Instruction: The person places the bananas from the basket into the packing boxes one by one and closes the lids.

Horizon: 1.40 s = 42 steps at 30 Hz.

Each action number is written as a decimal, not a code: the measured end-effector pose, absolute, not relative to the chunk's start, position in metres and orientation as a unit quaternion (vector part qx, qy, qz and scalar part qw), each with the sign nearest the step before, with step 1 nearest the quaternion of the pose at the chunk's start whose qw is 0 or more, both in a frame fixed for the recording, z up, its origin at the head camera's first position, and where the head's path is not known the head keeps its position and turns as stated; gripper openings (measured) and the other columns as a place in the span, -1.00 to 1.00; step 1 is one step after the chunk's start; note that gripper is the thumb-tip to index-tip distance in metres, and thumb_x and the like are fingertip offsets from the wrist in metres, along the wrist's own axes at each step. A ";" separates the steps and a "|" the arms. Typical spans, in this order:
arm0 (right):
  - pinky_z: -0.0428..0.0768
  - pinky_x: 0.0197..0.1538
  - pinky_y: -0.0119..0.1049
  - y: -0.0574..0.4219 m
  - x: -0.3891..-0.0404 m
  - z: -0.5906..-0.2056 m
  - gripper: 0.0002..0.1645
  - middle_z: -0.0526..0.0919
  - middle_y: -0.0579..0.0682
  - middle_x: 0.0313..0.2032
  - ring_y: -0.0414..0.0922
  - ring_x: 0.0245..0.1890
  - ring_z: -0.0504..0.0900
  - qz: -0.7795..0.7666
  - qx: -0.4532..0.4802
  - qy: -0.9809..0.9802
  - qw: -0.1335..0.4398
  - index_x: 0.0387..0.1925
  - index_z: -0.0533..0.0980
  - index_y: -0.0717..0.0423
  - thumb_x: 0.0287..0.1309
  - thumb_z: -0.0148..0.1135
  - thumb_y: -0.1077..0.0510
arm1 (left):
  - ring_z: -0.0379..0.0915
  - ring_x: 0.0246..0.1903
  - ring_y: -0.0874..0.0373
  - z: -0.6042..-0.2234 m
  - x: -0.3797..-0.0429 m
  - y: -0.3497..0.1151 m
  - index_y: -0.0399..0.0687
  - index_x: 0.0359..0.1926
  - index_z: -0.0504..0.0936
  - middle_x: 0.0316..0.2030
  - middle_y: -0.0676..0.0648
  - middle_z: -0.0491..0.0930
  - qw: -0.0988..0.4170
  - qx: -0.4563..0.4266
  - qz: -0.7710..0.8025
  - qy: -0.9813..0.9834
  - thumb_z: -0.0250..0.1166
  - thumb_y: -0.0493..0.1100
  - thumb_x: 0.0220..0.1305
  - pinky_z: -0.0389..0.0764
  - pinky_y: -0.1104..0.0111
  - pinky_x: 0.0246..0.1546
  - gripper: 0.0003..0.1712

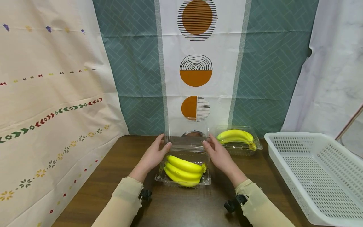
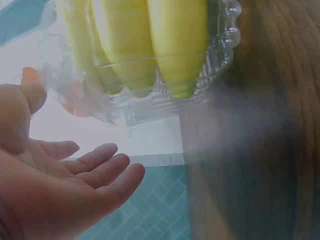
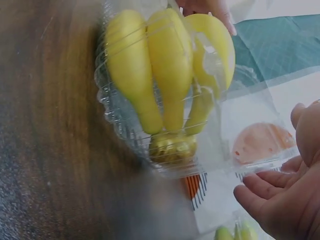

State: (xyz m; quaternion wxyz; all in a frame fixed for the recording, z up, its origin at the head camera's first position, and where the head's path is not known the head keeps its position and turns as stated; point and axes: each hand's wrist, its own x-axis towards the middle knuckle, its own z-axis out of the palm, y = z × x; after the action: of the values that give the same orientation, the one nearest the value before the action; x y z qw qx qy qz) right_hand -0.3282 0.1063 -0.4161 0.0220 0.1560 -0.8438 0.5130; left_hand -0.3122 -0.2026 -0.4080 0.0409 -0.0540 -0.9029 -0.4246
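Note:
A bunch of yellow bananas (image 1: 182,171) lies in a clear plastic clamshell container (image 1: 208,181) on the table in front of me. Its hinged lid (image 1: 187,144) stands raised at the back. At the lid's left edge is my left hand (image 1: 151,156), thumb by the edge and fingers loosely extended in the left wrist view. My right hand (image 1: 221,156) mirrors it at the right edge, with relaxed fingers (image 3: 257,197) beside the clear plastic. Neither hand is curled round the lid. The bananas' joined stem (image 3: 172,147) points to the right side of the container.
A second clear container (image 1: 258,145) holding bananas (image 1: 235,136) sits at the back right, close behind my right hand. Farther right stands a white perforated basket (image 1: 286,176). Patterned cloth (image 1: 136,78) hangs behind the dark wooden table (image 1: 113,176) and along its left side.

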 end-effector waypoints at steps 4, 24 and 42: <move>0.27 0.61 0.22 0.107 -0.327 -0.412 0.03 0.25 0.31 0.65 0.26 0.60 0.34 0.513 0.159 -0.843 0.029 0.80 -0.11 0.20 0.74 -0.02 -0.32 | 0.22 0.59 -0.38 -0.403 -0.310 -0.202 0.00 0.81 -0.09 0.63 -0.33 0.29 0.045 -0.054 -0.435 -0.898 0.18 0.27 0.70 0.29 -0.35 0.51 0.00; 0.28 0.61 0.19 0.111 -0.318 -0.396 -0.06 0.26 0.21 0.67 0.23 0.59 0.38 0.522 0.169 -0.834 0.054 0.79 -0.02 0.20 0.76 0.02 -0.22 | 0.26 0.58 -0.36 -0.381 -0.296 -0.202 0.14 0.83 -0.20 0.64 -0.26 0.29 0.062 -0.061 -0.452 -0.888 0.17 0.30 0.69 0.33 -0.35 0.48 0.04; 0.31 0.60 0.21 0.119 -0.301 -0.383 -0.16 0.34 0.26 0.62 0.23 0.59 0.37 0.518 0.181 -0.833 0.066 0.72 0.19 0.23 0.76 0.04 -0.20 | 0.22 0.61 -0.29 -0.364 -0.278 -0.207 0.15 0.82 -0.08 0.64 -0.24 0.30 0.067 -0.069 -0.435 -0.895 0.18 0.32 0.68 0.29 -0.31 0.52 -0.01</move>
State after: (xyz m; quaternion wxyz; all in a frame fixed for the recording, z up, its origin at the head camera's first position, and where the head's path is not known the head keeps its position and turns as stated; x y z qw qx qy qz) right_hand -0.3006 0.1194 -0.3829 0.0662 0.1805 -0.8334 0.5182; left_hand -0.2780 -0.2069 -0.3641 0.0673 -0.0688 -0.8955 -0.4346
